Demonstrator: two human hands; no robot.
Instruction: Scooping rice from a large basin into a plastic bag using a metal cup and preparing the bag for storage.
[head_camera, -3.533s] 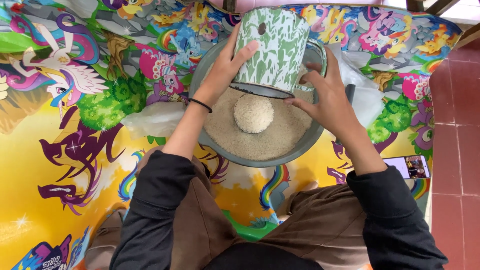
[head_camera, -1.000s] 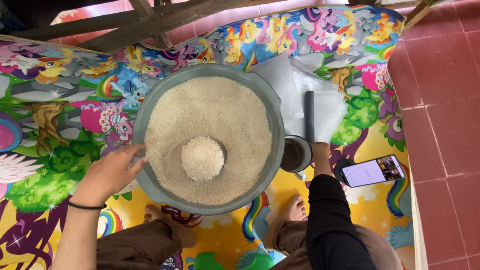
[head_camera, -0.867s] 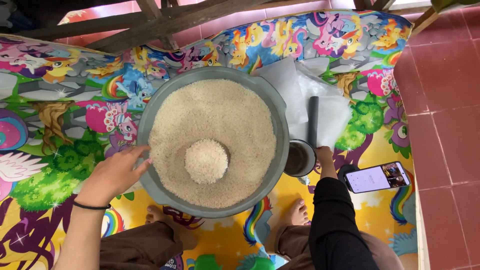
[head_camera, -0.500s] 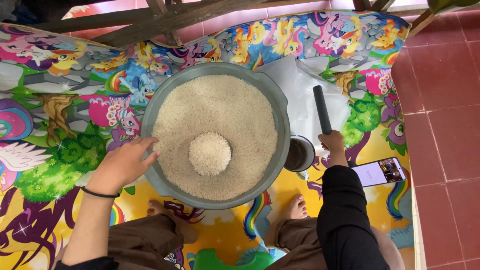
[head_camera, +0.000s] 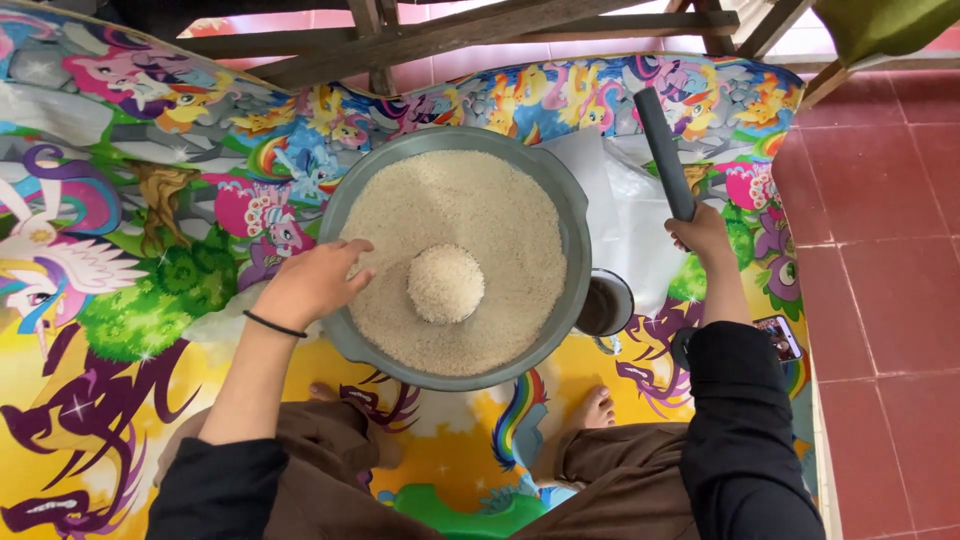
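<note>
Now the person sits on a bright cartoon-print mat (head_camera: 150, 300) with a large grey basin (head_camera: 575, 215) of pale rice (head_camera: 455, 215) at the centre of the frame. The left hand (head_camera: 312, 285) rests on the basin's left rim, fingers (head_camera: 352, 250) loosely spread and laid over the edge onto the rice, clamped on nothing. A small round cup (head_camera: 446, 283), heaped with rice, sits sunk in the grain just right of those fingertips, near but not touching. At the right of the frame the right hand (head_camera: 703, 232) is closed around the lower end of a dark cylindrical handle (head_camera: 664, 150) that points up and away; what it carries lower down is hidden. A small dark pot (head_camera: 604, 303) stands just outside the basin's right rim. By the look of it, the step is steadying the basin while the handled tool is brought over; next, it must be swung in over the rim without tipping the basin.
</note>
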